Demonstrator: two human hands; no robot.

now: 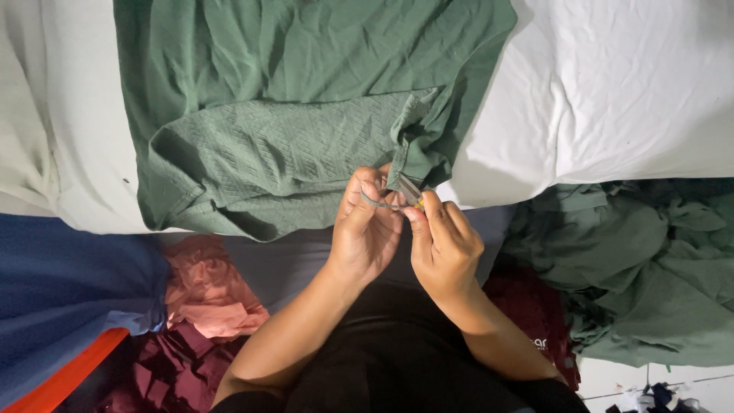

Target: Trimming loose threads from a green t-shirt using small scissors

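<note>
White printed label on maroon cloth [540,343], lower right

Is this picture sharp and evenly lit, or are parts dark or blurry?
Head view: the white sheet is bright, almost washed out; the green garment is sharp and evenly lit; both hands, left hand and right hand, are slightly soft; the lower area falls into shadow.

Crumpled green garment [290,115] spread flat, hem corner apparently pinched up.

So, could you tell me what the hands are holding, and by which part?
Both the left hand and right hand pinch the hem corner of the green textured fabric garment; a small tool is indistinct.
</note>
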